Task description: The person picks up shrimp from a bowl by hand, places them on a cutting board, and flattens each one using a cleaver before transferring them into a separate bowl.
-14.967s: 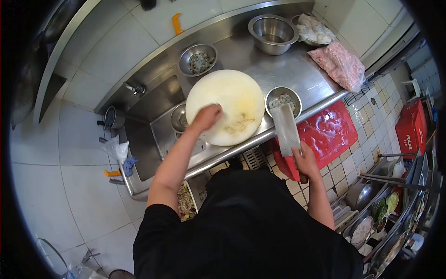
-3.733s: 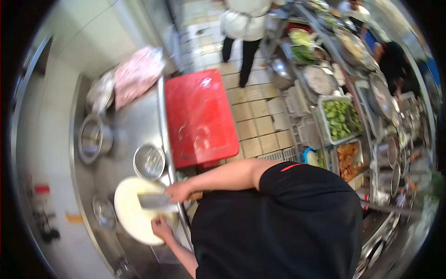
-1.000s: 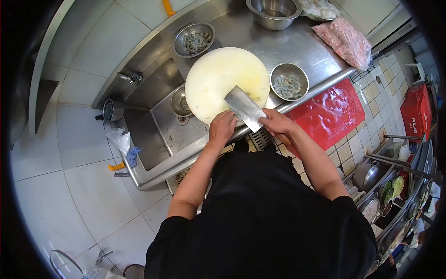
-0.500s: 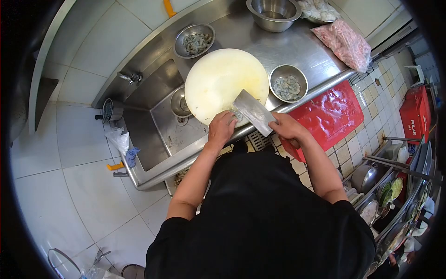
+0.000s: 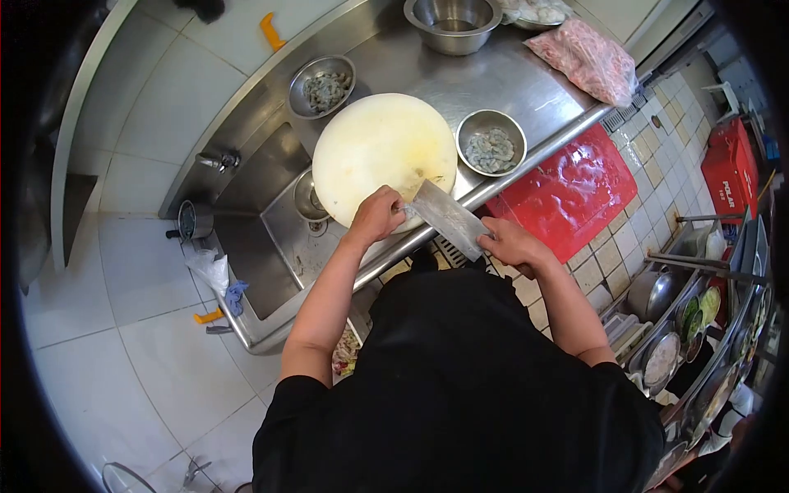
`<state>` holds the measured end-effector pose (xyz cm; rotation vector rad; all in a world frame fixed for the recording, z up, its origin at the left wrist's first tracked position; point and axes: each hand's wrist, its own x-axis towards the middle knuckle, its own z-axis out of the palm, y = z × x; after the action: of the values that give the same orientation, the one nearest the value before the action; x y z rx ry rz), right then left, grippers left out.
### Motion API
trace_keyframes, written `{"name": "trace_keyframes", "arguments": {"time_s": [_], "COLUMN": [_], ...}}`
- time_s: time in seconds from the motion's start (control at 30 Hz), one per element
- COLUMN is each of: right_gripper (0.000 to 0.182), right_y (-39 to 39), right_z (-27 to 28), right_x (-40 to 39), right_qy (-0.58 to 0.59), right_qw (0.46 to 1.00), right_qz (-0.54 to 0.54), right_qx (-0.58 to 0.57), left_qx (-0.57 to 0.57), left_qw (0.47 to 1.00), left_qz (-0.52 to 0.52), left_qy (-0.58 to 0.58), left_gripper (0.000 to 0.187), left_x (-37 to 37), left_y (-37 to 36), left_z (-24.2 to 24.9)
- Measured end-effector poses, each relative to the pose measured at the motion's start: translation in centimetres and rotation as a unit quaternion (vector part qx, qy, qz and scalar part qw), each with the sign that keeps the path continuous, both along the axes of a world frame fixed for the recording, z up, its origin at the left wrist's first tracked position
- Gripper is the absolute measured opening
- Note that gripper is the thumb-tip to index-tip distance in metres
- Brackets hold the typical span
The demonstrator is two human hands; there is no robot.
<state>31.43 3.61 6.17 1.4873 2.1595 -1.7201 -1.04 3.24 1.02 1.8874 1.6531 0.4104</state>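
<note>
My right hand [image 5: 511, 242] grips the handle end of a broad cleaver [image 5: 448, 219]. Its blade reaches over the near edge of a thick round cutting board [image 5: 374, 152]. Close to the blade's far corner, my left hand [image 5: 378, 217] is closed, pinching a small greyish shrimp [image 5: 409, 211] that is partly hidden by the fingers. Right of the board stands a metal bowl with peeled shrimp [image 5: 491, 149]. Behind the board on the left, another metal bowl holds more shrimp [image 5: 326, 90].
The board rests on a steel counter [image 5: 411, 74] beside a sink [image 5: 275, 238] with a small bowl [image 5: 308, 200]. At the back are a large metal bowl [image 5: 453, 25] and a bag of pink meat [image 5: 588, 62]. A red lid-like panel [image 5: 571, 197] lies below the counter's right edge.
The head view has shifted slightly. My left hand has moved a little left with the shrimp, which was against the board beside the blade before. The cleaver stays in my right hand.
</note>
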Motion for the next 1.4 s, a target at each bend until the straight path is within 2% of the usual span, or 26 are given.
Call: {"name": "trace_keyframes", "arguments": {"time_s": [0.2, 0.27, 0.33, 0.47, 0.53, 0.57, 0.6, 0.63, 0.67, 0.73, 0.77, 0.87, 1.0, 1.07, 1.1, 1.17, 1.23, 1.3, 1.37, 1.4], "right_gripper": [0.030, 0.030, 0.029, 0.028, 0.024, 0.024, 0.022, 0.021, 0.021, 0.016, 0.014, 0.013, 0.016, 0.018, 0.019, 0.023, 0.028, 0.031, 0.032, 0.032], "right_y": [-0.1, -0.4, -0.8, -1.9, -2.6, -3.2, -3.6, -4.2, -4.8, -6.3, -6.8, -9.1, -12.6, -13.8, -14.5, -16.0, -16.9, -17.4, -17.0, -17.1], "right_z": [-0.4, 0.1, 0.6, -0.3, -1.1, -1.3, 0.0, 0.7, 0.2, -1.1, 0.0, 0.1, -0.5, 0.0, -0.2, -0.8, -1.3, -2.2, -0.5, -1.2], "right_x": [0.8, 0.9, 0.9, 2.6, 3.9, 5.1, 5.8, 6.5, 7.6, 10.1, 10.8, 13.6, 15.2, 14.8, 14.7, 14.5, 14.2, 13.8, 13.4, 13.4], "right_qy": [-0.034, -0.035, -0.047, -0.010, 0.065, 0.060, 0.076, 0.092, 0.088, 0.082, 0.082, 0.057, 0.052, 0.040, 0.052, 0.037, 0.043, 0.049, 0.037, 0.033], "right_qw": [0.996, 0.994, 0.991, 0.985, 0.957, 0.955, 0.949, 0.934, 0.930, 0.897, 0.884, 0.857, 0.822, 0.805, 0.798, 0.791, 0.797, 0.801, 0.798, 0.808], "right_qz": [-0.015, -0.020, -0.056, -0.136, -0.199, -0.209, -0.275, -0.340, -0.353, -0.420, -0.453, -0.505, -0.562, -0.589, -0.598, -0.610, -0.601, -0.592, -0.600, -0.583], "right_qx": [0.083, 0.103, 0.114, 0.102, 0.203, 0.203, 0.131, 0.059, 0.059, 0.112, 0.079, 0.080, 0.075, 0.067, 0.059, 0.033, 0.033, 0.077, 0.029, 0.077], "left_qx": [0.050, 0.038, 0.078, 0.162, 0.180, 0.197, 0.196, 0.204, 0.207, 0.101, 0.070, 0.014, -0.032, 0.066, 0.015, -0.020, -0.001, 0.029, 0.023, 0.035], "left_qw": [0.998, 0.994, 0.981, 0.947, 0.941, 0.934, 0.938, 0.956, 0.965, 0.991, 0.996, 0.988, 0.978, 0.965, 0.967, 0.963, 0.945, 0.934, 0.934, 0.939], "left_qz": [0.036, 0.100, 0.171, 0.271, 0.267, 0.266, 0.253, 0.207, 0.159, 0.051, -0.006, -0.153, -0.199, -0.244, -0.237, -0.253, -0.291, -0.318, -0.315, -0.310], "left_qy": [-0.001, -0.007, 0.040, 0.064, 0.098, 0.135, 0.131, 0.050, -0.032, -0.068, -0.057, 0.001, 0.050, 0.068, 0.094, 0.088, 0.151, 0.161, 0.170, 0.145], "left_gripper": [0.014, 0.012, 0.011, 0.044, 0.049, 0.055, 0.055, 0.052, 0.048, 0.044, 0.042, 0.041, 0.046, 0.050, 0.050, 0.038, 0.030, 0.030, 0.033, 0.033], "left_x": [-2.8, -5.4, -8.0, -12.6, -11.2, -10.0, -8.6, -6.5, -4.3, 2.1, 5.1, 12.6, 18.6, 19.9, 20.7, 21.4, 21.4, 20.9, 20.7, 20.4], "left_y": [2.2, 4.6, 7.9, 14.5, 16.1, 16.9, 17.8, 18.5, 19.1, 19.0, 18.9, 19.0, 18.5, 19.2, 18.8, 19.2, 19.8, 20.3, 20.0, 19.9], "left_z": [0.5, 1.2, 3.8, 5.5, 6.6, 6.8, 6.0, 4.8, 3.6, 2.8, 1.9, -1.8, -3.6, -7.3, -5.7, -5.3, -5.5, -5.9, -4.2, -3.5]}}
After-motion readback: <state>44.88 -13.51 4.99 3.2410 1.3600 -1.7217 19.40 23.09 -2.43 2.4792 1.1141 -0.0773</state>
